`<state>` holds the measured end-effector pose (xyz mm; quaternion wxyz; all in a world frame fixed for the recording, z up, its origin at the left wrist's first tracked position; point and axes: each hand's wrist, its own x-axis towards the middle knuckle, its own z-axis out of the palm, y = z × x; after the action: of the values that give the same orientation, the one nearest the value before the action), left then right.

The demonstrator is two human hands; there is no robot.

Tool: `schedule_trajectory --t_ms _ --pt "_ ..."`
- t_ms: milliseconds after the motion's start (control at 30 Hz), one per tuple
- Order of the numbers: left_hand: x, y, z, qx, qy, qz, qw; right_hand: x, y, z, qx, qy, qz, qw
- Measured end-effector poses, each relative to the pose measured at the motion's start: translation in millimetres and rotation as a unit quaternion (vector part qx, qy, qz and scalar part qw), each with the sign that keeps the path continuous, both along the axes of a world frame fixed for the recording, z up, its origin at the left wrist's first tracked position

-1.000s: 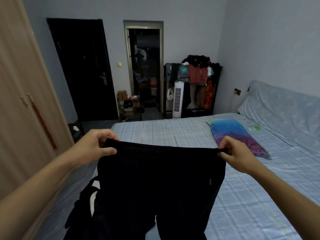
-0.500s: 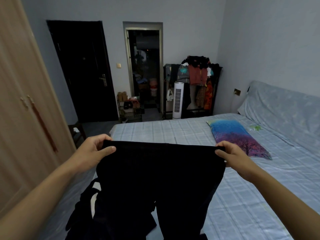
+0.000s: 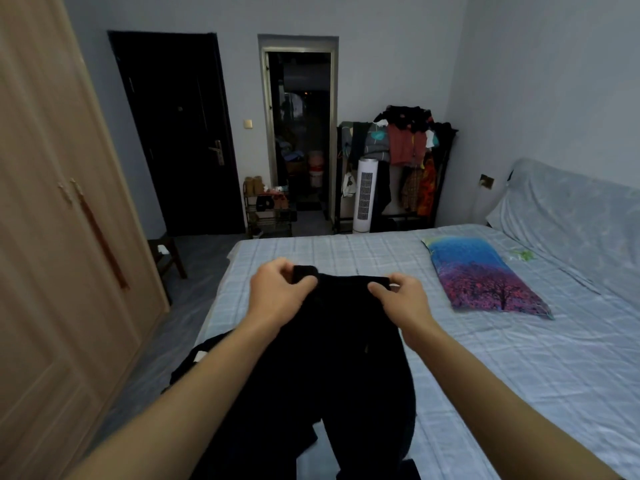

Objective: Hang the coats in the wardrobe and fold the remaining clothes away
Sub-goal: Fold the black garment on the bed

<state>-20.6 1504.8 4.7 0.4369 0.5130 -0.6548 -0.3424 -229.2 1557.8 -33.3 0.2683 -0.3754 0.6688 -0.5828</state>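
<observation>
So over on the far left the wooden wardrobe [image 3: 52, 237] is sitting with its doors closed, a reddish tassel hanging off one handle, and a little dark stool [image 3: 169, 254] is tucked on the floor just past it. Behind that a dark door [image 3: 176, 133] is standing shut, and next to it an open doorway [image 3: 299, 133] is showing a dim cluttered room, with a low shoe rack [image 3: 268, 209] parked between them. Coming toward the middle, the person's left hand [image 3: 277, 292] is curling its fingers and thumb round one end of the waistband of the black trousers [image 3: 332, 358], and the right hand [image 3: 401, 299] is pinching the other end, both hands sitting close together above the bed [image 3: 519, 375]. The trouser legs are dangling down between the forearms toward the near edge of the checked sheet, and another dark garment [image 3: 197, 362] is lying bunched at the bed's left edge, partly hidden by the left arm. Further back a white tower fan [image 3: 365, 195] is standing in front of a clothes rack [image 3: 408, 147] piled with stuff. On the right a blue and purple tree-print pillow [image 3: 485, 275] is lying flat on the sheet, well apart from the trousers.
</observation>
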Motion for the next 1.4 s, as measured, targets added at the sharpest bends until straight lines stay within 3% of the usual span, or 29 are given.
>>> schedule_trajectory --t_ms 233,500,567,667,767,833,900,1000,1167,1400 --pt "-30 47 -12 -0.051 0.016 -0.103 0.993 50 21 15 -0.069 -0.037 0.078 0.994" --pt "-7 68 -6 0.018 0.041 -0.284 0.958 38 42 13 -0.118 0.03 0.192 0.974" --pt "2 68 -4 -0.009 0.033 -0.27 0.962 37 44 12 -0.123 0.038 0.223 0.966" --pt "23 64 -5 -0.101 0.023 -0.17 0.98 36 45 11 -0.128 0.029 0.223 0.966" --pt "50 47 -6 -0.206 -0.118 -0.089 0.967 25 46 15 -0.134 -0.002 0.211 0.968" --pt "61 35 -8 -0.193 -0.262 -0.096 0.941 18 49 21 -0.136 -0.017 0.221 0.966" --pt "62 26 -7 -0.148 -0.333 -0.119 0.923 14 51 26 -0.141 -0.026 0.236 0.961" --pt "57 14 -1 -0.1 -0.296 -0.185 0.932 10 54 34 -0.144 -0.034 0.246 0.958" --pt "49 7 11 -0.053 -0.148 -0.299 0.941 -4 62 43 -0.141 -0.041 0.231 0.962" --pt "29 11 22 -0.098 -0.065 -0.315 0.942 -25 71 48 -0.145 -0.036 0.202 0.968"
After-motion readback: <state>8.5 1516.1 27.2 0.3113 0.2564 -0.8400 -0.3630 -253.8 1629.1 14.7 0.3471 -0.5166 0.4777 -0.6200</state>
